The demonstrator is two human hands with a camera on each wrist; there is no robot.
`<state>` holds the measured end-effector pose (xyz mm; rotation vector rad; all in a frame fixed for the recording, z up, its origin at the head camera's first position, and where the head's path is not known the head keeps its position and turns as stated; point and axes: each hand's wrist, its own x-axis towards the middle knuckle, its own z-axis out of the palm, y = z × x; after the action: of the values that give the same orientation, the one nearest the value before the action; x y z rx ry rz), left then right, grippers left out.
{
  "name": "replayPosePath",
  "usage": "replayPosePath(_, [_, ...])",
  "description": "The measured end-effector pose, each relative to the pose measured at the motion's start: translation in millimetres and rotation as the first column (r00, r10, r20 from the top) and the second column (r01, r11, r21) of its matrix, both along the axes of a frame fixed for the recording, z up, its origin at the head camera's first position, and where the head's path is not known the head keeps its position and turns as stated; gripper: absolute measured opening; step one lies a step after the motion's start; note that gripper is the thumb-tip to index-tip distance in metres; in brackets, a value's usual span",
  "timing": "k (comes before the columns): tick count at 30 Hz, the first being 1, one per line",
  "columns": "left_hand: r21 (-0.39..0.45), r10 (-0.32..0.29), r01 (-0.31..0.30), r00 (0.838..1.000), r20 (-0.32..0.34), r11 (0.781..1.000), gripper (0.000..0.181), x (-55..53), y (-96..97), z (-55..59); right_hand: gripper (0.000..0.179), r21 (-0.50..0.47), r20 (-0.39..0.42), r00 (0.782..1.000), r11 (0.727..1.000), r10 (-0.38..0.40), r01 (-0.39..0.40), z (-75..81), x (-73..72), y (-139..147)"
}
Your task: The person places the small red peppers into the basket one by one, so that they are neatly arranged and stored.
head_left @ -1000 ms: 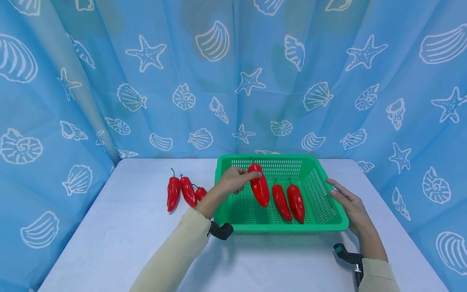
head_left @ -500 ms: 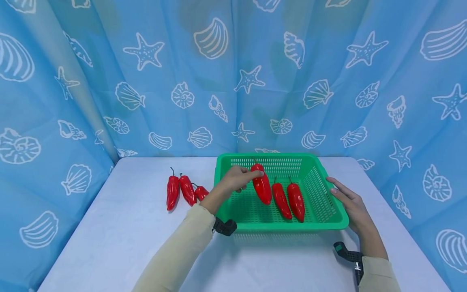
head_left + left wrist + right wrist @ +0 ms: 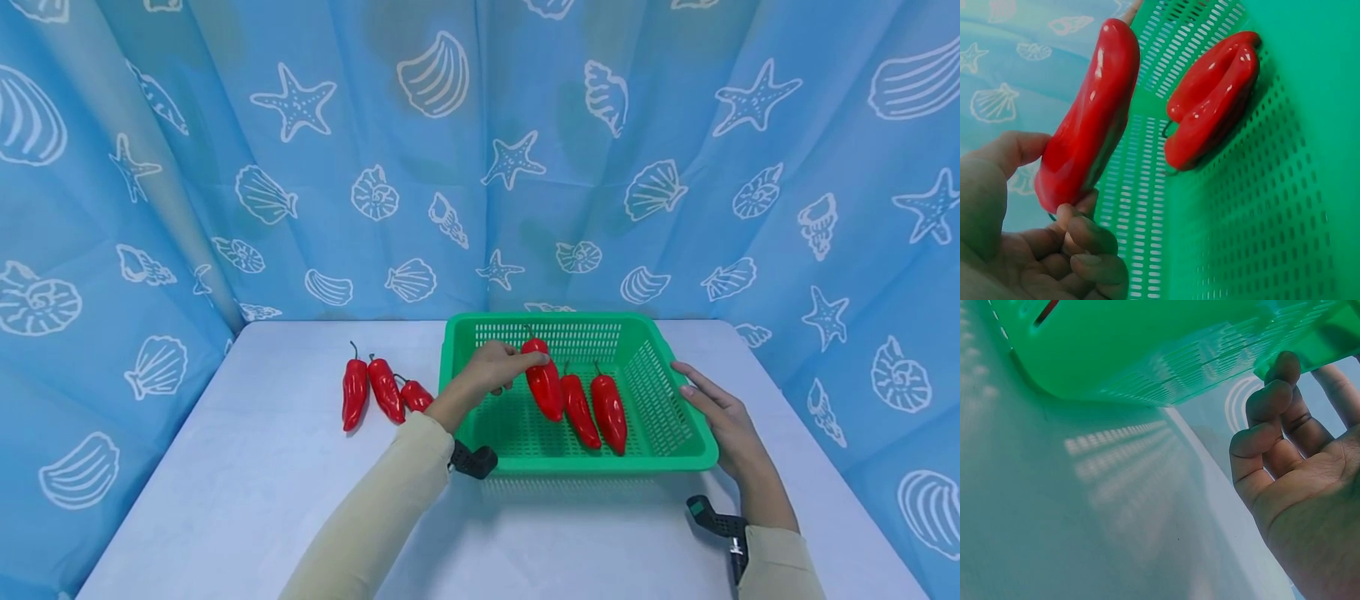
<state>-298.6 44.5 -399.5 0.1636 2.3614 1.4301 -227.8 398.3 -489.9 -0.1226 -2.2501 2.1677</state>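
Note:
My left hand (image 3: pixel 491 369) pinches a glossy red pepper (image 3: pixel 544 385) between thumb and fingers, near its stem end. That pepper hangs tip-down over the green plastic basket (image 3: pixel 592 467); the left wrist view shows the thumb on one side of the pepper (image 3: pixel 1091 119) and fingertips on the other. Two more red peppers, a left one (image 3: pixel 578 412) and a right one (image 3: pixel 608 414), lie side by side on the basket floor. At the basket's right side, my right hand (image 3: pixel 723 425) holds the rim; in the right wrist view its fingers (image 3: pixel 1263 437) curl below the rim.
Left of the basket, three red peppers lie on the white table (image 3: pixel 247 467): one farthest left (image 3: pixel 356 390), a middle one (image 3: pixel 386 390) and one partly behind the left forearm (image 3: pixel 416 395). A blue curtain (image 3: pixel 480 167) with white shells surrounds the table's back and sides.
My left hand has moved a little to the right with the pepper, bringing it closer to the two in the basket. The right hand stays at the rim.

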Motion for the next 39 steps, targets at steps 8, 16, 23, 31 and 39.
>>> replayPosePath(8, [0.016,0.000,0.000,1.000,0.003,1.000,0.049,-4.4,3.5,-4.2,0.055,-0.016,-0.006,1.000,1.000,0.006,-0.006,2.0,-0.4,-1])
replayPosePath(16, [0.036,-0.010,0.008,0.999,0.036,0.999,0.051,-8.6,8.9,-7.0,0.056,0.013,0.005,1.000,1.000,-0.006,0.006,3.1,-0.7,0])
replayPosePath(23, [0.033,-0.004,0.002,0.998,0.063,0.999,0.053,-13.2,9.2,-7.3,0.056,0.011,0.011,1.000,1.000,-0.007,0.007,2.0,-0.7,-1])
replayPosePath(31, [-0.023,0.015,-0.014,0.996,0.086,1.000,0.057,-17.6,11.5,-12.2,0.055,0.026,0.039,0.999,0.999,-0.029,0.028,1.9,-2.4,0])
replayPosePath(39, [-0.169,0.002,0.026,0.987,0.160,0.985,0.047,-29.9,15.8,-25.3,0.054,-0.028,0.017,1.000,1.000,-0.010,0.010,0.2,-1.2,-1])
